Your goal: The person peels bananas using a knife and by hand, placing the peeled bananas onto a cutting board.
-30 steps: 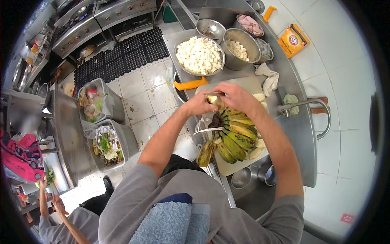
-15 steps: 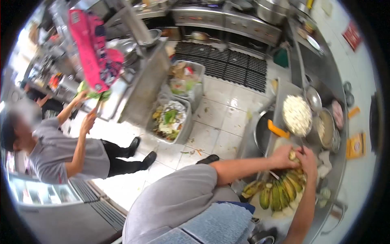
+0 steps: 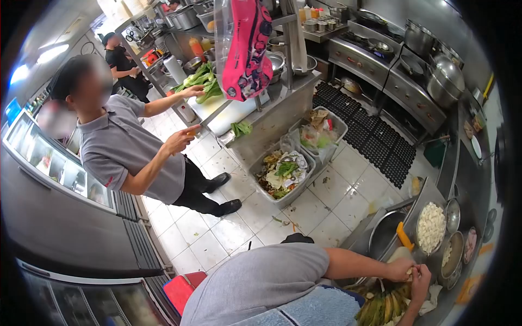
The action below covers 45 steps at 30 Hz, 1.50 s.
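Observation:
My left hand (image 3: 399, 269) is closed around a small pale piece of food (image 3: 411, 268), its kind unclear. Against it, my right hand (image 3: 420, 281) has its fingers pinched together; what they hold is hidden. Just below both hands lie green and yellow bananas (image 3: 387, 305), partly cut off by the frame and my right forearm. A bowl of white chopped pieces (image 3: 431, 228) stands beyond my hands, with an orange handle (image 3: 403, 236) beside it.
Metal bowls (image 3: 452, 255) line the counter by the wall. A large dark pot (image 3: 383, 233) stands left of it. Two waste bins (image 3: 293, 193) sit on the littered floor. A co-worker (image 3: 130, 141) stands at the opposite table with leafy greens (image 3: 206, 81); another person (image 3: 122, 65) is farther back.
My view has swung left and up, so my hands and the bananas appear lower right. My hands stay together over the bananas. The co-worker's hands have moved apart, away from the greens.

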Available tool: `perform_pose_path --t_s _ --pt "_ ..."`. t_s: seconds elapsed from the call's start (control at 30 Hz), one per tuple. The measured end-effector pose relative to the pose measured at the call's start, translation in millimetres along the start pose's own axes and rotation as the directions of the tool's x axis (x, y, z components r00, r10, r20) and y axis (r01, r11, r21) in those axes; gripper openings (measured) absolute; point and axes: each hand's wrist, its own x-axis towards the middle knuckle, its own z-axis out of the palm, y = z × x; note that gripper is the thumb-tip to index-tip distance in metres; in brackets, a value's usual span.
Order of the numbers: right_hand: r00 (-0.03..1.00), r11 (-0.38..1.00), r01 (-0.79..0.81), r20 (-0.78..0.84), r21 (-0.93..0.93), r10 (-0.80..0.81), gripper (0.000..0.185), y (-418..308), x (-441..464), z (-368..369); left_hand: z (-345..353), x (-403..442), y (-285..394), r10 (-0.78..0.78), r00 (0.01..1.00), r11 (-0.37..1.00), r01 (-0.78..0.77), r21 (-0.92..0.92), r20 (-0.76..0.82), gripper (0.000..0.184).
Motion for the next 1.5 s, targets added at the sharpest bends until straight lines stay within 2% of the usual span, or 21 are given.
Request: perform_pose_path --t_s 0.1,0.2,0.3,0.4,0.63,0.67,0.77,0.87,0.97,1.0,1.07,1.1,1.13,1.17,1.2,1.23,1.27,1.3,1.37,1.43,1.5 --pt "0.993 0.994 0.104 -0.043 -0.039 -0.106 0.020 9.9 1.9 5.9 -1.5 3.6 -0.2 -0.076 0.996 0.997 0.076 -0.009 0.047 0.026" --pt "0.993 0.994 0.110 -0.049 -0.007 -0.111 0.022 13.5 -3.1 4.0 -15.1 -2.6 16.7 -0.038 0.996 0.998 0.042 -0.052 0.075 0.024" --pt "0.999 1.000 0.029 -0.041 -0.008 -0.029 0.023 15.9 -2.9 0.6 -10.3 -0.9 15.3 -0.042 0.995 0.998 0.045 -0.041 0.091 0.025" --pt "0.998 0.999 0.050 -0.037 0.014 -0.050 0.022 29.7 0.6 3.0 -8.4 0.7 9.7 -0.079 0.990 0.996 0.083 -0.028 0.116 0.025" --pt "1.000 1.000 -0.023 0.006 -0.019 0.023 0.017 1.4 7.9 -1.9 -18.7 0.2 8.2 -0.040 0.987 0.999 0.044 -0.022 0.156 0.032" --pt "0.999 0.999 -0.042 0.027 -0.025 0.043 0.017 -2.7 7.5 -3.1 -14.0 0.8 -2.2 0.049 0.989 0.999 -0.048 -0.016 0.137 0.035" --pt "0.999 0.996 -0.010 -0.048 -0.087 0.006 0.016 -10.9 2.3 3.8 -29.7 -2.0 14.8 0.031 0.982 0.999 -0.025 -0.035 0.186 0.031" --pt "0.998 0.982 0.029 -0.046 -0.187 -0.038 0.014 -11.9 -1.0 6.8 -22.2 2.7 5.6 0.001 0.987 1.000 0.003 -0.024 0.160 0.028" --pt "0.992 0.985 0.039 -0.114 -0.169 -0.059 0.011 -17.9 -2.8 17.8 -30.7 1.5 11.8 -0.010 0.983 0.999 0.019 -0.048 0.184 0.026" --pt "0.990 0.983 0.028 -0.130 -0.183 -0.052 0.010 -6.8 -1.9 23.4 -27.7 1.7 6.2 0.051 0.984 0.997 -0.040 -0.066 0.169 0.022" --pt "0.985 0.986 -0.019 -0.172 -0.165 -0.009 0.011 6.6 -3.8 38.3 -28.7 1.5 3.0 -0.066 0.967 0.991 0.093 -0.097 0.244 0.029" --pt "0.980 0.989 -0.059 -0.199 -0.139 0.030 0.013 12.7 -3.1 41.2 -21.5 0.3 -3.5 -0.078 0.981 0.996 0.069 0.053 0.179 0.039" --pt "0.978 0.970 -0.051 -0.209 -0.238 0.001 0.015 33.1 -4.7 47.8 -32.9 -5.5 18.5 -0.094 0.978 0.995 0.097 -0.004 0.188 0.047" --pt "0.965 0.971 0.001 -0.254 -0.239 -0.064 0.017 21.4 -5.2 46.0 -29.0 -4.6 12.3 -0.160 0.969 0.986 0.149 0.071 0.189 0.050" --pt "0.970 0.983 -0.063 -0.244 -0.170 0.020 0.018 8.7 -1.6 43.4 -31.5 -3.8 9.1 -0.113 0.967 0.993 0.118 -0.009 0.227 0.048" --pt "0.971 0.976 -0.130 -0.220 -0.174 0.090 0.018 14.6 -2.4 45.0 -41.7 -2.0 23.1 -0.201 0.932 0.977 0.212 -0.004 0.303 0.046" --pt "0.970 0.969 -0.194 -0.180 -0.152 0.166 0.018 -10.6 -2.2 37.1 -36.7 -3.4 9.6 -0.151 0.961 0.987 0.161 -0.022 0.233 0.043" --pt "0.974 0.984 -0.053 -0.228 -0.172 0.012 0.017 -1.7 -5.9 40.9 -28.3 -3.6 -15.3 -0.068 0.984 0.995 0.055 0.084 0.164 0.042" --pt "0.960 0.967 -0.135 -0.269 -0.214 0.075 0.016 8.4 -6.9 50.3 -39.8 -4.2 -1.3 -0.079 0.974 0.995 0.065 0.073 0.213 0.039" --pt "0.944 0.940 -0.240 -0.284 -0.243 0.168 0.016 -5.7 -9.1 52.1 -38.0 -3.8 -4.7 -0.164 0.958 0.986 0.154 0.058 0.236 0.036" --pt "0.922 0.944 -0.262 -0.342 -0.200 0.183 0.016 -2.4 -6.3 54.3 -31.9 -4.5 -10.3 -0.129 0.973 0.992 0.125 0.033 0.192 0.034"
